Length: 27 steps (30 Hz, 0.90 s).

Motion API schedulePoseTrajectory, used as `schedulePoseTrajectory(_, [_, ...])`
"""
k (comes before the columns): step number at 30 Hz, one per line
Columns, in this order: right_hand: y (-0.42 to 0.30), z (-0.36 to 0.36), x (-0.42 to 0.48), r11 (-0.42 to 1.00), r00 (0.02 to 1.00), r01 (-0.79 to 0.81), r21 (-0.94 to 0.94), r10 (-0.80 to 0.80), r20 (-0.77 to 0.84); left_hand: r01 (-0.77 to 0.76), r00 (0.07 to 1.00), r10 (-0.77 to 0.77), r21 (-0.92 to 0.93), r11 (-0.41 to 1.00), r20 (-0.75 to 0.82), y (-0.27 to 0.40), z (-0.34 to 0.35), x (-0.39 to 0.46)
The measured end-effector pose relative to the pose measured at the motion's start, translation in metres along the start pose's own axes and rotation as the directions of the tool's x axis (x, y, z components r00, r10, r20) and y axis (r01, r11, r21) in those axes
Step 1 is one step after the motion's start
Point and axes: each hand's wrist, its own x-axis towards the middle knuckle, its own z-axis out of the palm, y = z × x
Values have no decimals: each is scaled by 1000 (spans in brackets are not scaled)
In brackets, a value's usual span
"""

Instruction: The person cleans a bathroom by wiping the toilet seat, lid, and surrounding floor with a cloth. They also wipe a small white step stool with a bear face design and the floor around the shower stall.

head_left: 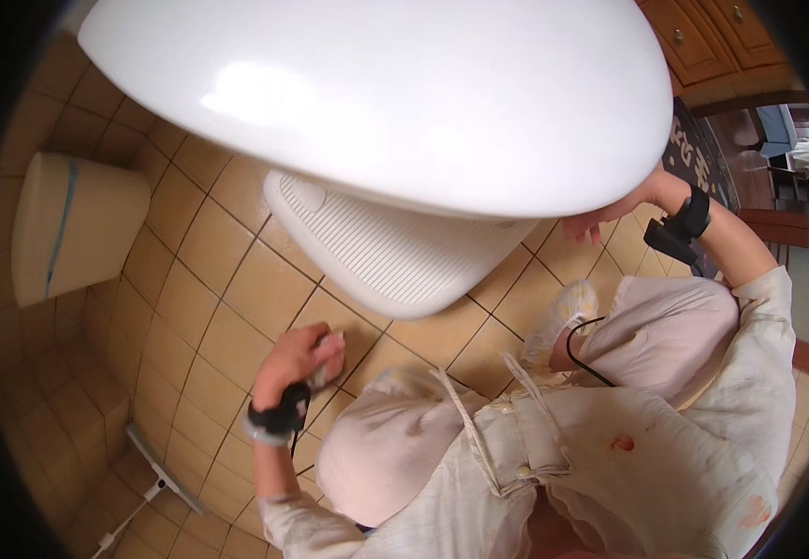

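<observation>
A large glossy white fixture (404, 105), rounded at its right end, fills the top of the head view. Under it, a white ribbed base (390, 258) with a rounded front sits on the tiled floor. My right hand (607, 213) is at the fixture's lower right edge. That edge hides part of it, so whether it grips there is unclear. Low over the tiles to the left, my left hand (306, 356) has its fingers curled around a small pale thing (324, 376), blurred and perhaps a cloth. Each wrist wears a black strapped device.
A cream bin (79, 227) with a blue band stands by the left wall. A floor squeegee (163, 478) lies lower left. Wooden cabinets (705, 42) and a dark patterned mat (694, 157) are at right. A black cable (576, 349) runs beside my right knee.
</observation>
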Motion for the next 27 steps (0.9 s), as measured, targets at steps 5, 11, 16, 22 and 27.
schedulePoseTrajectory(5, [-16,13,-1,995,988,94,29,-97,121,-119,968,208,-468,876,143,105,-28,-43])
schedulePoseTrajectory(11, [-9,27,10,633,816,431,643,-577,21,-615,677,709,-377,693,198,231,-24,17])
schedulePoseTrajectory(16, [22,0,-6,716,683,685,137,-565,-462,-683,727,672,55,728,139,268,-8,71])
schedulePoseTrajectory(22, [66,2,40,512,33,820,-256,-488,-872,-252,818,553,767,590,-157,219,19,119])
schedulePoseTrajectory(27, [57,60,110,272,57,117,-955,-962,-267,-88,838,501,852,517,-218,183,37,140])
